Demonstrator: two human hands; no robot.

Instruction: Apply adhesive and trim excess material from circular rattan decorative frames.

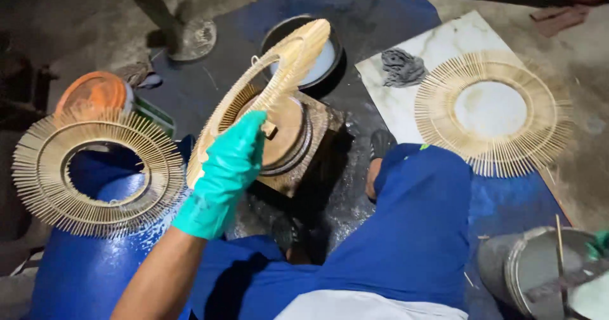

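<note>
A round ring (pixel 266 91) of thin wooden sticks, fanned outward like sun rays, is held up on edge in the middle of the view. It is gripped at its lower rim by the left hand (pixel 231 161), which is covered by a green rubber glove and closed firmly around the sticks. The right hand is not seen. Just behind the ring, a wooden block (pixel 304 149) topped by a round disc is set on a dark blue mat (pixel 355 9) spread over a rough, dusty floor. A second stick ring (pixel 95 171) is laid on top of a blue barrel (pixel 82 269) at the left, with an orange lid (pixel 94 91) behind it. A third ring (pixel 491 112) is laid flat on a white marble tile (pixel 438 44) at the right, beside a crumpled grey rag (pixel 403 66). A dark bowl (pixel 320 60) of pale liquid is placed behind the block, and a grey bucket (pixel 539 269) stands at the lower right.
</note>
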